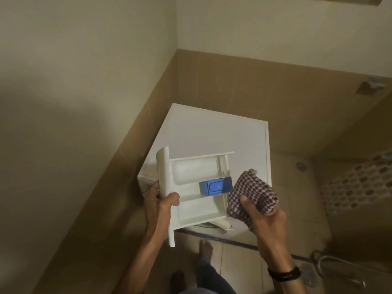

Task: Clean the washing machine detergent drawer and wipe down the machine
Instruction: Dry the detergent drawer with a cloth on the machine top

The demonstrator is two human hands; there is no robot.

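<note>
The white detergent drawer point(191, 187) is out of the machine and held in the air above the white washing machine point(212, 132). It has several compartments and a blue insert point(215, 186) in the middle one. My left hand point(159, 205) grips the drawer by its front panel, thumb curled over the edge. My right hand point(262, 213) holds a bunched checked cloth point(252, 192), dark red and white, at the drawer's rear right end. The cloth touches the drawer beside the blue insert.
The machine stands in a corner between brown-tiled walls point(275, 96). My bare feet point(205, 247) are on the tiled floor below. A metal hose point(331, 259) and a floor drain point(300, 165) lie to the right, beside a patterned mat point(356, 187).
</note>
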